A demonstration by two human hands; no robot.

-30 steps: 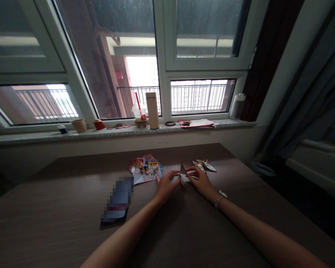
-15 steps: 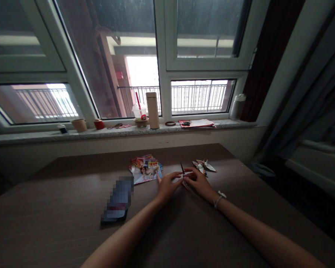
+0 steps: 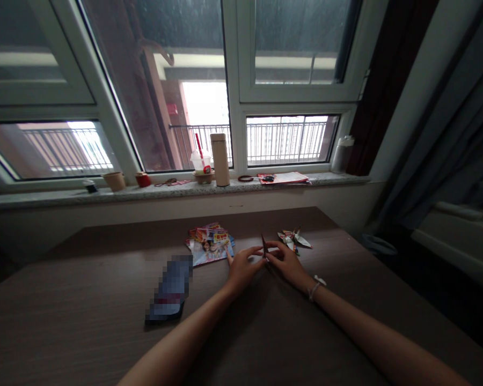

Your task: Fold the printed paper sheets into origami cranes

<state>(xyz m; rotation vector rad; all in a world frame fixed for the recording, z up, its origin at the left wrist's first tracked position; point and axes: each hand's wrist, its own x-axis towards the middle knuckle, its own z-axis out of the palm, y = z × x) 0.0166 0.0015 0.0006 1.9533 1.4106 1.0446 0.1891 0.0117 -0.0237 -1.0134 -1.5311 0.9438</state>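
Over the table my left hand (image 3: 243, 266) and my right hand (image 3: 288, 264) meet at the fingertips, both closed in a pinch on a small piece of folded paper (image 3: 264, 244). Its narrow, dark reddish point sticks up between the fingers, while the fingertips hide most of the lower part. Just past my right hand lie several folded paper cranes (image 3: 294, 239), whitish with coloured print. Left of my left hand is a fanned stack of colourful printed paper sheets (image 3: 210, 249). A bracelet circles my right wrist.
A phone (image 3: 171, 289), its screen blurred, lies left of my left forearm on the brown table (image 3: 84, 300). Along the windowsill stand a paper cup (image 3: 115, 181), a plastic cup with a red straw (image 3: 202, 161), a beige thermos (image 3: 219, 160), scissors (image 3: 268, 178) on papers, and a grey bottle (image 3: 343, 154).
The folded paper has turned slightly between my fingers, and its lower part that showed beneath the fingertips is now hidden. Both hands stay nearly in the same place.
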